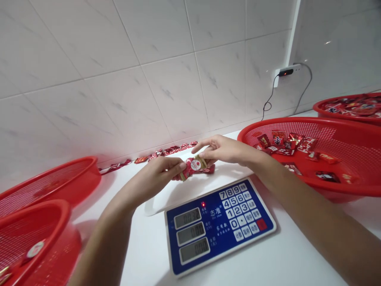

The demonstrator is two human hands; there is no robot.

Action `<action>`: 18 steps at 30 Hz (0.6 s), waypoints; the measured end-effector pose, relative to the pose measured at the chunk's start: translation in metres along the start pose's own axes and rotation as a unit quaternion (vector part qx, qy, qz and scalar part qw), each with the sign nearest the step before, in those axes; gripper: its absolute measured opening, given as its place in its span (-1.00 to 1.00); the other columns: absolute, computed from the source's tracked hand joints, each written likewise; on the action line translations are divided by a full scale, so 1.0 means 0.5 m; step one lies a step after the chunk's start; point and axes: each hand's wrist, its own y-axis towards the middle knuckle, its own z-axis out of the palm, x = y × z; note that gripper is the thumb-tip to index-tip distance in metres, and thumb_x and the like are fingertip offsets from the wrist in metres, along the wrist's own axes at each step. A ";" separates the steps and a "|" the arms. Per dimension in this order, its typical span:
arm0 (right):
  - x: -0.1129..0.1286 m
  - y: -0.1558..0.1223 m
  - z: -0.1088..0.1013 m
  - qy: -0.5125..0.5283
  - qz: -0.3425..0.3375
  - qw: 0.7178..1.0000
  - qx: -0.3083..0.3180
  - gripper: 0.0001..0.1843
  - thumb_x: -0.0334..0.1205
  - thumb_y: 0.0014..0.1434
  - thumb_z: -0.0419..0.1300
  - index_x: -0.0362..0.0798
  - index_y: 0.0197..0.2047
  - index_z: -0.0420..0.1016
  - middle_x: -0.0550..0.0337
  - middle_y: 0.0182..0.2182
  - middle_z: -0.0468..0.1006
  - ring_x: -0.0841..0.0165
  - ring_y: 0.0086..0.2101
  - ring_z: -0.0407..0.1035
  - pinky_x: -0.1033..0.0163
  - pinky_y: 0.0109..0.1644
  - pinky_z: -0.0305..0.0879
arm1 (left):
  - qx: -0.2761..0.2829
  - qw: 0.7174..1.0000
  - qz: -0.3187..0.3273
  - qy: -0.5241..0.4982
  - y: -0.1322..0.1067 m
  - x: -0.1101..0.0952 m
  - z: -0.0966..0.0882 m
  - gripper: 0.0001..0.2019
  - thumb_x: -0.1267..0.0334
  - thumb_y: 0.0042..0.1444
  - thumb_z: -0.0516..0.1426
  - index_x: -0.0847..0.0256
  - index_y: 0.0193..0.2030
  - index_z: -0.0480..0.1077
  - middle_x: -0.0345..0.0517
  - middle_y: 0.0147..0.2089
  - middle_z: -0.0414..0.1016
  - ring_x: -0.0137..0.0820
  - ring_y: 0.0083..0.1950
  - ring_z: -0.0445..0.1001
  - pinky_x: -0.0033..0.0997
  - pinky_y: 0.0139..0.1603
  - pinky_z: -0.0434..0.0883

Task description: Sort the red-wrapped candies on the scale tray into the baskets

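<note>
The wrapped packet (195, 164), red with gold ends and a pale round mark, is up between my two hands, over the white pan (162, 198). My left hand (160, 169) has it at the nine o'clock end, thumb pressed down on top and fingers closed beneath. My right hand (222, 150) pinches the gold end at about two o'clock, thumb against it; that index finger is stretched out above, clear of the wrapper. How the lower fingertips meet underneath, I can't tell.

Just beside it at three o'clock, a dark red packet (210, 169) lies on the pan. I'd call the step in hand holding and handling one packet above the pan; any move from here calls for one pinch to loosen while the other keeps the packet steady.

Towards six o'clock is the blue scale panel (218, 226), its display lit but hard to read in full. A row of red packets (171, 151) runs by the wall from nine round to twelve. Further out, a red basket (297, 121) holding packets sits at three, another (320, 106) at two; two more stand at nine (89, 176) and eight (67, 234).
</note>
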 end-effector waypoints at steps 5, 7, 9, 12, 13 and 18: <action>0.014 -0.009 -0.017 -0.059 0.015 0.996 -0.059 -0.69 -0.35 0.19 0.18 -0.19 0.01 0.50 0.01 -0.26 0.64 0.33 -0.32 0.52 0.20 -0.17 0.44 | -0.038 0.993 -0.031 0.104 0.007 0.014 0.017 -0.68 0.04 0.13 0.06 0.17 -0.53 0.40 -0.20 -0.53 0.39 -0.39 -0.50 0.30 -0.43 -0.50 0.11; 0.023 -0.020 -0.017 -0.095 -0.006 0.992 -0.087 -0.68 -0.29 0.17 0.21 -0.16 0.01 0.52 0.02 -0.26 0.64 0.30 -0.31 0.53 0.16 -0.16 0.43 | -0.101 0.990 -0.035 0.094 0.011 0.022 0.020 -0.76 0.03 0.07 0.13 0.15 -0.41 0.44 -0.16 -0.43 0.46 -0.34 -0.43 0.37 -0.41 -0.46 0.20; 0.039 -0.043 -0.014 -0.149 -0.041 0.979 -0.130 -0.68 -0.25 0.15 0.22 -0.12 -0.02 0.55 0.03 -0.25 0.64 0.26 -0.29 0.53 0.14 -0.17 0.41 | -0.177 0.982 -0.030 0.066 0.010 0.022 0.016 -0.76 0.04 0.05 0.16 0.16 -0.29 0.45 -0.10 -0.32 0.52 -0.29 -0.33 0.44 -0.36 -0.37 0.30; 0.079 -0.091 -0.013 -0.217 -0.100 0.953 -0.185 -0.77 -0.19 0.17 0.22 -0.02 -0.12 0.60 0.09 -0.22 0.62 0.24 -0.24 0.50 0.17 -0.20 0.38 | -0.258 0.966 -0.015 0.020 -0.006 0.006 0.001 -0.77 0.05 0.10 0.15 0.17 -0.29 0.46 -0.09 -0.30 0.53 -0.29 -0.29 0.47 -0.33 -0.28 0.34; 0.091 -0.105 -0.018 -0.231 -0.110 0.947 -0.196 -0.78 -0.17 0.17 0.22 0.00 -0.14 0.61 0.10 -0.22 0.61 0.25 -0.24 0.49 0.19 -0.22 0.37 | -0.271 0.963 -0.010 0.009 -0.013 -0.001 -0.005 -0.78 0.06 0.12 0.14 0.17 -0.31 0.47 -0.11 -0.32 0.54 -0.31 -0.29 0.47 -0.34 -0.27 0.34; 0.078 -0.126 -0.110 -0.371 -0.007 0.902 -0.222 -0.79 -0.24 0.12 0.26 -0.01 -0.16 0.65 0.11 -0.34 0.61 0.29 -0.36 0.48 0.21 -0.24 0.35 | -0.294 0.955 0.003 -0.031 -0.040 -0.009 -0.032 -0.78 0.03 0.11 0.20 0.13 -0.33 0.49 -0.18 -0.37 0.53 -0.38 -0.33 0.46 -0.40 -0.32 0.35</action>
